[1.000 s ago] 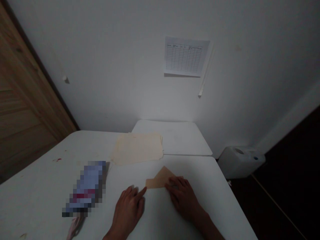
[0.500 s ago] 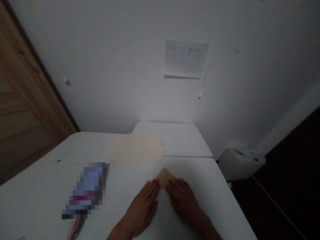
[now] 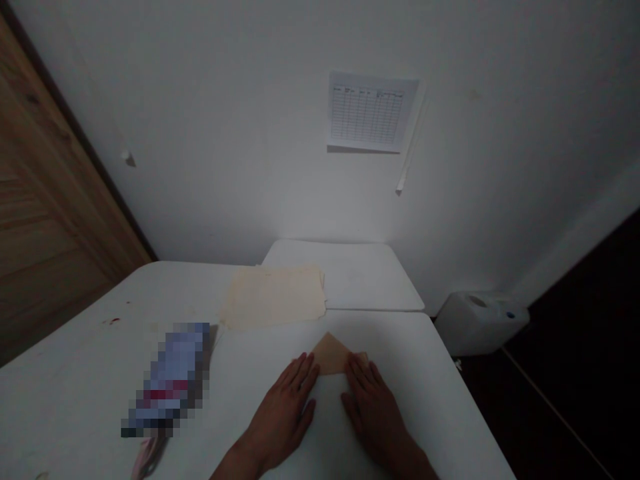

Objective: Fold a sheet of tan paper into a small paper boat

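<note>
A folded piece of brown paper lies on the white table, its peak pointing away from me. My left hand rests flat with its fingertips on the paper's left side. On the right side, my right hand presses down with extended fingers. Both thumbs stand a little apart from the other fingers. The outer corners of the paper are partly hidden under the hands.
Beyond the hands lies a cream sheet with ragged edges. A pixelated blue object is on the left. A printed table sheet hangs on the wall. A whitish plastic jug stands right of the table.
My right hand has slid outward to the right along the paper, uncovering more of its middle. My left hand stays at its side. The view has shifted slightly.
</note>
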The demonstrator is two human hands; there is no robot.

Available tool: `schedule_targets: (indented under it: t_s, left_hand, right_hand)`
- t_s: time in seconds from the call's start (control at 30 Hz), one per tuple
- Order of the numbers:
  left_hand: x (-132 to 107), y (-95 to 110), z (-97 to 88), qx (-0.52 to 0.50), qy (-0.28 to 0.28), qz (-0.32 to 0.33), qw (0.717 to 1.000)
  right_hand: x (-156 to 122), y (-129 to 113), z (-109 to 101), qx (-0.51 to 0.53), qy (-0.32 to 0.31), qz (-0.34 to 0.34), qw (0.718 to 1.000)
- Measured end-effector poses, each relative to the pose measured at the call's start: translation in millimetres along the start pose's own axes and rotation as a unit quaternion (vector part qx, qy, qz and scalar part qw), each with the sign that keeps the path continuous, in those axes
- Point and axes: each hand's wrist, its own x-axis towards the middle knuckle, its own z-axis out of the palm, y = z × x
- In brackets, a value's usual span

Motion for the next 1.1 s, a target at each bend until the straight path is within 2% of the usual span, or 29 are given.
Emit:
schedule_targets:
  t_s: [0.2, 0.4, 0.63, 0.77, 0.87, 1.1]
  left_hand:
    - [0, -2, -0.3, -0.003, 0.012, 0.0, 1.0]
    - [0, -3, 1.7, -0.01, 0.011, -0.004, 1.0]
    - [9, -7, 5.5, -0.039, 0.062, -0.03, 0.997]
    - [25, -12, 4.9, -0.061, 0.072, -0.055, 0.994]
    - [34, -14, 4.2, -0.082, 0.078, -0.068, 0.991]
    - [38, -18, 8.7, -0.143, 0.114, -0.094, 0.979]
  right_hand:
    - [-9, 16, -2, -0.003, 0.017, 0.019, 1.0]
    - [-11, 16, 0, -0.022, 0.018, 0.043, 0.999]
    - [-9, 17, 5, -0.039, 0.06, 0.078, 0.994]
    - [3, 27, 0, -0.031, 0.106, 0.108, 0.988]
    - [18, 32, -11, 0.001, 0.112, 0.1, 0.989]
    - [60, 29, -24, 0.064, 0.036, 0.032, 0.997]
